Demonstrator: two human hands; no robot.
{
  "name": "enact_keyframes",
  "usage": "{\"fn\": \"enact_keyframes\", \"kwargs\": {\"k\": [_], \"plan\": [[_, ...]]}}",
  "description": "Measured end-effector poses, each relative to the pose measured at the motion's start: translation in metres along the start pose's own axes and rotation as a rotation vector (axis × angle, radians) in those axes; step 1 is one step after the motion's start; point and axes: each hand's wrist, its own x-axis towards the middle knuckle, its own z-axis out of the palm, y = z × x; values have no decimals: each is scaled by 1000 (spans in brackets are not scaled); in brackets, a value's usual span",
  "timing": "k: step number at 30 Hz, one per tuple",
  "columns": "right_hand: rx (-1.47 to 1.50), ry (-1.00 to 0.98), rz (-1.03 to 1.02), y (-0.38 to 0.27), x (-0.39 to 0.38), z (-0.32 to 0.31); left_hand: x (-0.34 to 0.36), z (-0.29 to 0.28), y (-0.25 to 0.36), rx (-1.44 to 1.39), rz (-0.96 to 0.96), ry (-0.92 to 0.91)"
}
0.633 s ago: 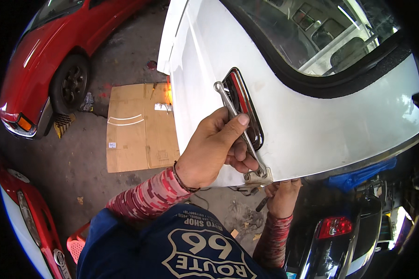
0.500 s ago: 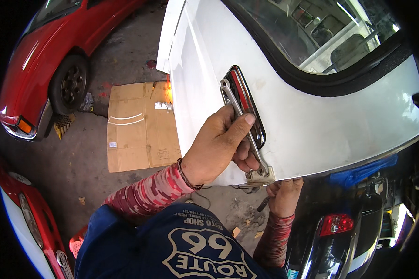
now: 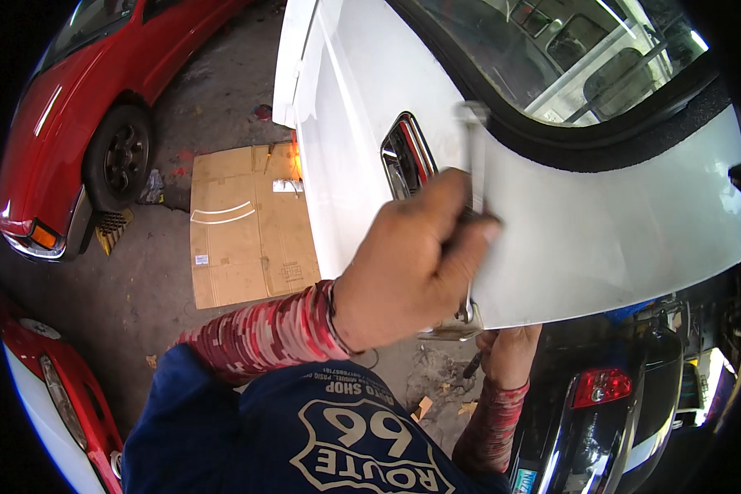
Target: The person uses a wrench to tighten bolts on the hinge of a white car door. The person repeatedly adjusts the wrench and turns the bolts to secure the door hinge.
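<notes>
Wrench (image 3: 477,156), partly blurred, lies over the white panel (image 3: 584,247) with its lower end at the metal bracket (image 3: 449,333) on the panel's edge, the fingers of the left hand (image 3: 399,267) curled closed around its shaft. The right hand (image 3: 510,354) has its fingers partly hidden under that edge, their grip untellable. With the bracket in place, wrenching looks under way, but fastener tightness doesn't show.
</notes>
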Motion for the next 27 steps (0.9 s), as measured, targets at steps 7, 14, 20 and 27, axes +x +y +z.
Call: {"fn": "enact_keyframes", "kwargs": {"k": [7, 14, 20, 27], "plan": [[-128, -45, -88, 5, -5, -10, 3, 11, 30, 361, 502, -373], [-183, 76, 40, 1, -9, -12, 7, 23, 49, 516, 684, -610], [-197, -169, -253, -4, -4, -18, 13, 11, 54, 454, 637, -441], [399, -170, 114, 15, -9, -26, -34, -26, 23, -126, -63, 190]]}}
